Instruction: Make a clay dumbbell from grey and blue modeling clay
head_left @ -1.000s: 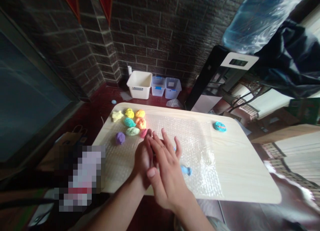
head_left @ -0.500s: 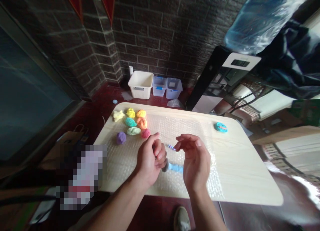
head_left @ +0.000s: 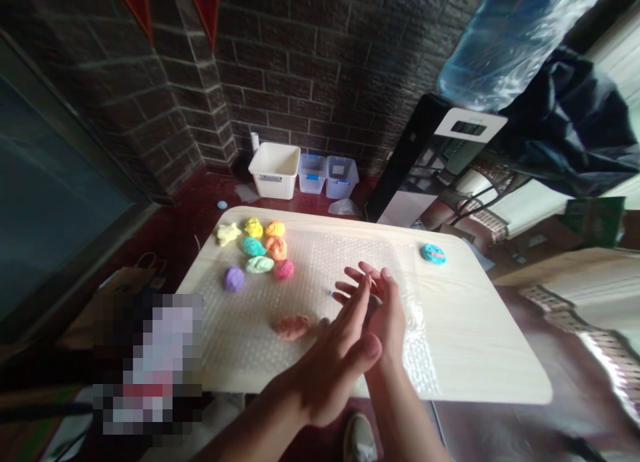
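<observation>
My left hand [head_left: 345, 355] is laid flat, its fingers stretched out and palm turned against my right hand [head_left: 387, 309]. The right hand is open too, with its fingers spread behind the left fingers. A greyish patch shows between the palms; I cannot make out whether it is clay or shadow. Under and beside the hands lies bubble wrap [head_left: 320, 262]. A brown lump of modelling clay [head_left: 293, 327] rests on it left of my left hand. The tip of a small striped piece [head_left: 331, 293] peeks out by the right fingertips.
On the table's [head_left: 480, 329] left half sit several clay lumps, among them a purple one [head_left: 234, 279], a pink one [head_left: 284, 269] and an orange one [head_left: 277, 248]. A blue clay piece [head_left: 433, 253] lies at the right. Bins [head_left: 275, 172] and a water dispenser [head_left: 415, 162] stand behind.
My left hand has uncurled and moved right, against the right palm. The brown clay has come into view, while the light blue piece is now hidden behind my hands.
</observation>
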A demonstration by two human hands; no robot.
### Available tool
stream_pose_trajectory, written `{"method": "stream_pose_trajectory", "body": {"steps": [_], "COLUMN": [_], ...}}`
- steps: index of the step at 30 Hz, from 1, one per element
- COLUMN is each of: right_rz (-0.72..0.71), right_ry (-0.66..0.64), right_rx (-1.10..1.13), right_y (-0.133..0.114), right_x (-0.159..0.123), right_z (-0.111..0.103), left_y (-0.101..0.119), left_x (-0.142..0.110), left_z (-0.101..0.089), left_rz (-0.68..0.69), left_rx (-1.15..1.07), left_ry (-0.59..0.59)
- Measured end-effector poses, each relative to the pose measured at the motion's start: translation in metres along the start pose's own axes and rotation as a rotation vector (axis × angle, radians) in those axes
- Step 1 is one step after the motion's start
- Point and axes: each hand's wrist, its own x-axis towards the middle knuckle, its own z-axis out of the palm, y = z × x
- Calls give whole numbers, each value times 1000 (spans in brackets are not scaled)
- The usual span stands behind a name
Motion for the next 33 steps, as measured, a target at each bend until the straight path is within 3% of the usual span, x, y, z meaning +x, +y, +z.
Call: {"method": "stream_pose_trajectory", "body": {"steps": [2, 4, 7, 11, 15, 22, 24, 26, 28, 30, 33], "right_rz": [28, 57, 189, 505, 524, 314, 148, -110, -390, -595, -743], "right_ry": [-19, -77, -128, -252, -347, -291, -282, -301, -399, -609, -835], "right_rx": [-22, -28, 60, 223, 268, 91, 10, -141, -409, -778, -1052], "right_y": [-9, -14, -16, -16, -17, -16, -18, -17, -14, -9, -4], "right_x": [7, 12, 13, 12, 12, 5, 2, -4, -13, -23, -35], "right_z": [-5, -8, -10, -9, -12, -9, -7, -5, -3, -2, -1], "left_y": [6, 13, 16, 13, 12, 8, 7, 7, 7, 8, 8], "left_x": [0, 5, 15, 23, 27, 27, 28, 29, 32, 37, 43], "left_z": [0, -4, -12, -17, -16, -16, -14, -10, -9, -12, -22], "left_rz": [125, 312, 262, 203, 208, 160, 117, -6, -171, -267, -254], "left_rx": [-21, -29, -73, -80, -97, -126, -196, -347, -545, -723, -798], "left_ry": [83, 287, 436, 493, 490, 423, 433, 442, 398, 373, 450]}}
